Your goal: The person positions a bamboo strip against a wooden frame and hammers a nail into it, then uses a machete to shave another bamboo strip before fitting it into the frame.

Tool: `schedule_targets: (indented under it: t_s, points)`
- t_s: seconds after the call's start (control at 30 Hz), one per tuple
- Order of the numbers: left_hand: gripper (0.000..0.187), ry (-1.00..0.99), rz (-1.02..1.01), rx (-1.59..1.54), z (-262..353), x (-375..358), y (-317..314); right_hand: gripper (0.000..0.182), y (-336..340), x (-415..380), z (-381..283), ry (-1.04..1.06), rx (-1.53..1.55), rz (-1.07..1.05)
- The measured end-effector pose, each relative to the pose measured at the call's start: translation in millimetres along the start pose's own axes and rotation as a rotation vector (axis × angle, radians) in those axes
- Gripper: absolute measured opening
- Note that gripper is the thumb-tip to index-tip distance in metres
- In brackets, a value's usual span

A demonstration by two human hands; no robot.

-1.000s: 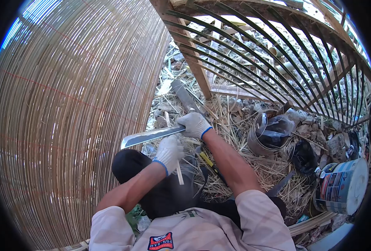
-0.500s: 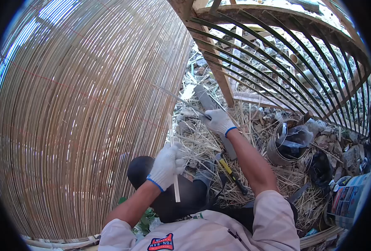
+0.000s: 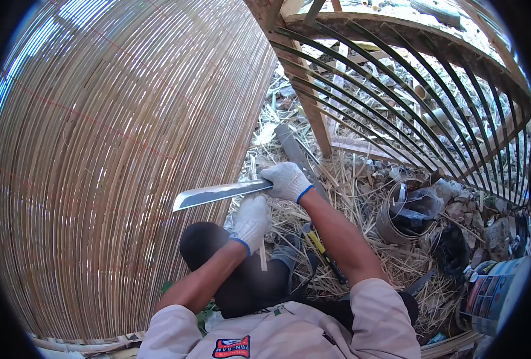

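My right hand, in a white glove with a blue cuff, is wrapped round the handle of a long machete. The blade points left, its broad side turned up to view, and crosses just above my left hand. That hand, gloved too, is closed round a thin bamboo strip. The strip's lower end shows below my fingers; its upper end is hidden by the hand and blade. Whether blade and strip touch, I cannot tell.
A large screen of bamboo slats fills the left. A curved wooden frame with green slats stands upper right. A hammer, a bucket, a black bag and a printed pail sit among shavings.
My right hand has moved left and slightly down, and the machete has swung lower with its flat side showing. My left hand, still holding the strip, has shifted slightly right and up.
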State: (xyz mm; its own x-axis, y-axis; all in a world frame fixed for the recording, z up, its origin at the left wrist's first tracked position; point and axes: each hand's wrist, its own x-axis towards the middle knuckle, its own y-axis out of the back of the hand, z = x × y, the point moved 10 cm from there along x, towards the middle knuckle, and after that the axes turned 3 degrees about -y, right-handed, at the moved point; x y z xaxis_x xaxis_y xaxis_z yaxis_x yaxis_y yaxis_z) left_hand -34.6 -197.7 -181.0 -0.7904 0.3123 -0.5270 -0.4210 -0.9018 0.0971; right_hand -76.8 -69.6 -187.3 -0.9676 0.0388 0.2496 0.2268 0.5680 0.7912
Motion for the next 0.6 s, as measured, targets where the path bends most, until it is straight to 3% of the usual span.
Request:
schedule_targets:
  t_s: [0.1,0.23,0.27,0.3,0.37,0.4,0.43,0.53,0.6]
  points:
    - [0.009,0.058,-0.024,-0.093,-4.5,2.4,-2.4,0.021,7.4,0.7,4.5,0.050,0.059,0.168]
    - [0.011,0.008,0.003,-0.079,9.3,-7.1,2.6,0.020,0.9,13.7,0.1,0.100,0.048,0.163]
    - [0.011,0.009,0.006,-0.080,-13.9,15.9,25.6,0.020,1.9,16.7,0.0,0.101,0.050,0.161]
    - [0.011,-0.426,-0.078,0.322,-12.3,51.3,47.5,0.018,1.7,21.3,0.0,0.090,0.076,0.152]
    - [0.010,0.009,-0.029,-0.138,13.6,-6.5,13.8,0.016,1.2,26.2,-4.2,0.066,0.055,0.114]
    - [0.010,0.004,-0.032,-0.137,-3.5,13.2,31.1,0.016,3.7,29.2,-6.3,0.067,0.051,0.118]
    - [0.009,-0.343,-0.135,0.150,-4.2,42.2,52.7,0.017,5.8,30.7,-11.3,0.095,0.067,0.127]
    - [0.008,-0.123,-0.132,0.130,44.8,-32.9,9.2,0.020,12.9,39.8,-11.6,0.116,0.042,0.136]
    - [0.007,-0.044,0.039,0.008,51.3,-59.4,19.0,0.027,21.6,39.8,27.3,-0.094,0.072,0.143]
